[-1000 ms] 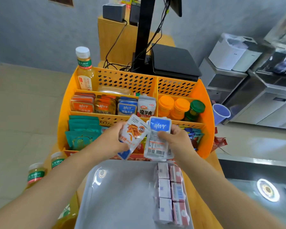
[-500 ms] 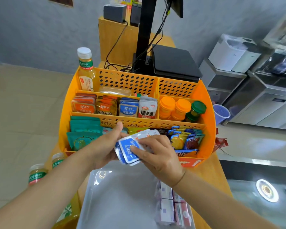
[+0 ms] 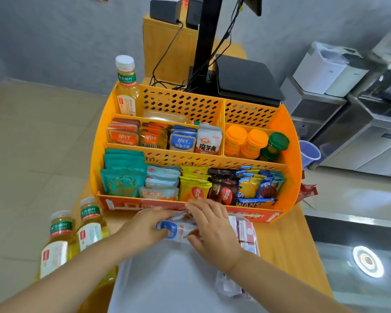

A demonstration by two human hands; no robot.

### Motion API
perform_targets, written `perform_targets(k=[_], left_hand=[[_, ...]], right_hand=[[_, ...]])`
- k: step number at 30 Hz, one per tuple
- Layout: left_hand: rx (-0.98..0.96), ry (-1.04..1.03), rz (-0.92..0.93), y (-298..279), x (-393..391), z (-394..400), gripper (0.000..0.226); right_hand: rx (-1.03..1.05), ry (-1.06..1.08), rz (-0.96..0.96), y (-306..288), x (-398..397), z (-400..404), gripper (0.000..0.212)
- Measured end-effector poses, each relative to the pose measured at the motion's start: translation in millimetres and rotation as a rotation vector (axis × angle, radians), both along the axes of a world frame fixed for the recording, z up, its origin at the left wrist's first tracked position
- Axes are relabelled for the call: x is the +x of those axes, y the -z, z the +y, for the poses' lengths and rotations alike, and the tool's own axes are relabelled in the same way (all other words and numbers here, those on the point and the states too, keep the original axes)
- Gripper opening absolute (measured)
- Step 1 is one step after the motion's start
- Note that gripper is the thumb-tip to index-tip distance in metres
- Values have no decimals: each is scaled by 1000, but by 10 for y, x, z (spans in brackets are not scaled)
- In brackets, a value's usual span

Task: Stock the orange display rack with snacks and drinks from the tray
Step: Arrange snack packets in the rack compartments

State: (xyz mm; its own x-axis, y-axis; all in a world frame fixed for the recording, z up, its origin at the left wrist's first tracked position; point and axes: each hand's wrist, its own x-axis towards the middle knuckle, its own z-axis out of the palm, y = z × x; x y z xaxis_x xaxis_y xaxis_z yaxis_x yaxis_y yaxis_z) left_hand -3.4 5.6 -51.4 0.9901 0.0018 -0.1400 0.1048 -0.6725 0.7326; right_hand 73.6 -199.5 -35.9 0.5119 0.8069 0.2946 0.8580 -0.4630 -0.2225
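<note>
Both hands, left hand (image 3: pixel 145 231) and right hand (image 3: pixel 212 229), pinch white snack packets (image 3: pixel 178 229) over the tray (image 3: pixel 167 279), just before the orange rack (image 3: pixel 289 159). Rack looks mostly filled; pink cartons (image 3: pixel 246 233) and bottles (image 3: pixel 75 236) on the bench remain.

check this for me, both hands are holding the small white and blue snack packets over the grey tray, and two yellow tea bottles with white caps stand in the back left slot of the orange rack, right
Not quite. The head view shows only one yellow tea bottle with a white cap in the back left slot of the orange rack. The rest holds: the left hand and right hand hold the small white and blue snack packets over the grey tray.
</note>
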Motion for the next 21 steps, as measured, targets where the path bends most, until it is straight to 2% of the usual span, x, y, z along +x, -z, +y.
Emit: perform_targets(k=[2,4,6,9,12,16,21], left_hand=[[154,22,-38,131,-49,-15,48],[208,40,-29,233,-108,-27,49],[144,-26,-10,326,-153,-52,55],[-91,-217,11,427,-169,-115,60],[-227,-267,31,475,-114,-209,56],[-260,-246,0,532,-47,-332,47],[-224,-228,-4,409,-30,-308,31]], right_hand=[[-58,-23,10,56,-9,30,58],[-149,-56,-29,116,-29,46,46],[-231,-32,-36,156,-36,45,38],[-357,34,36,183,-28,59,34],[-480,75,67,185,-17,86,37],[-496,56,113,195,-30,178,37],[-430,49,230,125,-7,253,22]])
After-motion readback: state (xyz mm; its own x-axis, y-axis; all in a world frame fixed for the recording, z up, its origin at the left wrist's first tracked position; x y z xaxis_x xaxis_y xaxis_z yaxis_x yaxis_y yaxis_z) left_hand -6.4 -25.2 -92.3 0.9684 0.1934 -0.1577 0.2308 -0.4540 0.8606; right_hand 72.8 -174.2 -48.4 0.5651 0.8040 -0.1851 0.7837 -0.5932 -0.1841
